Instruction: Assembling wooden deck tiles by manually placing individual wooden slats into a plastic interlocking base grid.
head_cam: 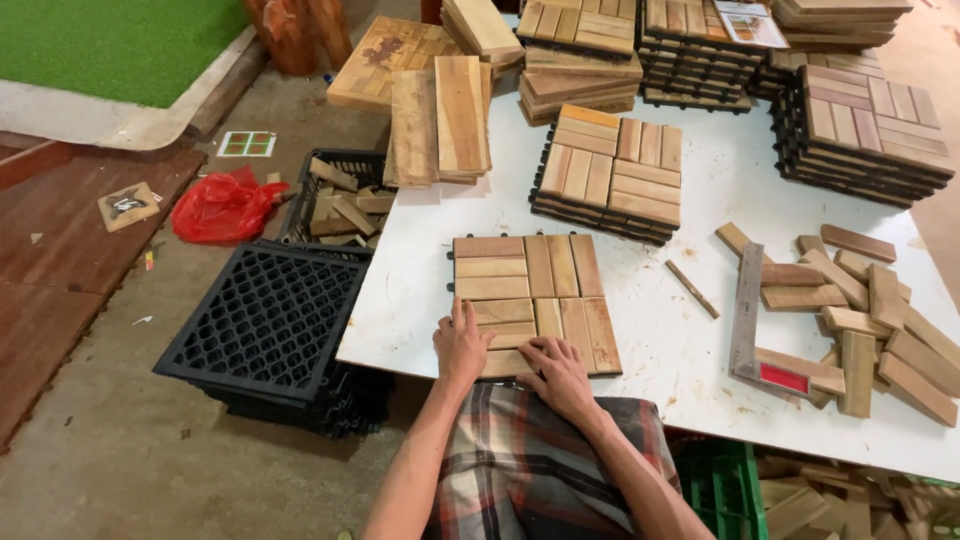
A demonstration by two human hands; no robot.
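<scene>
Nearest the person, both hands rest flat, fingers spread and gripping nothing, on the near edge of a wooden tile (530,300) made of short slats in four blocks. The left hand (461,345) presses the near-left corner, the right hand (558,375) the near middle, so the tile lies straight ahead of both, stretching away from the fingertips across the white table (700,180). The near-left slats run left to right under the left hand, while those just past the right hand run away from the person. The right hand sits a little nearer the body; whether a slat under it is loose I cannot tell from this angle. To the right lie a metal square (745,310) and a loose heap of slats (860,310), nearer the right hand. Left of the table sits a stack of black plastic grids (265,320). Farther back, stacks of finished tiles (610,175) stand well apart from both hands.
</scene>
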